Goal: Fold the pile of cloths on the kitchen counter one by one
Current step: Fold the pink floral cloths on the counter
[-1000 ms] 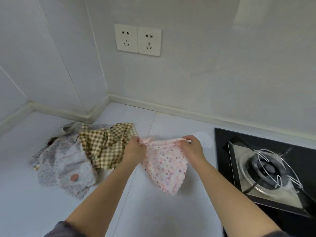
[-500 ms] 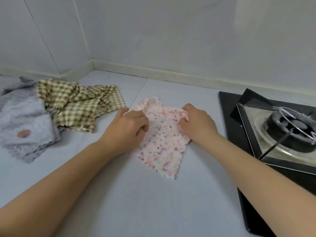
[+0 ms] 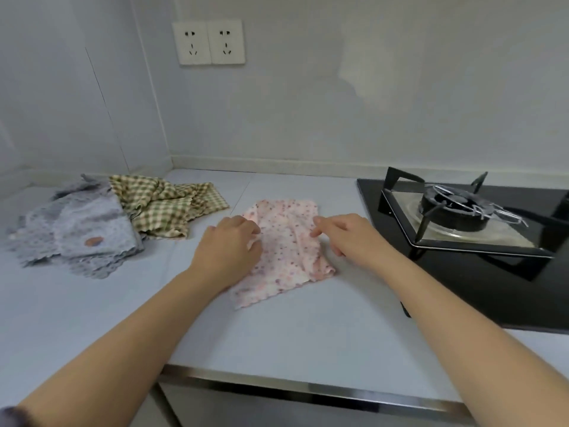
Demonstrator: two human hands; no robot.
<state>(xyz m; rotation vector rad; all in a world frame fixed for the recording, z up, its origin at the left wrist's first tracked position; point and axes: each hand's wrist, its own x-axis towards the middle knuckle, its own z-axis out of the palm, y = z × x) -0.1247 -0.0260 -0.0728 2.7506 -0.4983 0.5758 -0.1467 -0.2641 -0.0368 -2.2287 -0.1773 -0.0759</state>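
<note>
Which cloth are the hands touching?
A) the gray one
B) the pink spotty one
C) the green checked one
B: the left hand and the right hand both touch the pink cloth, while the checked cloth and the gray cloth lie untouched off to the left.
</note>
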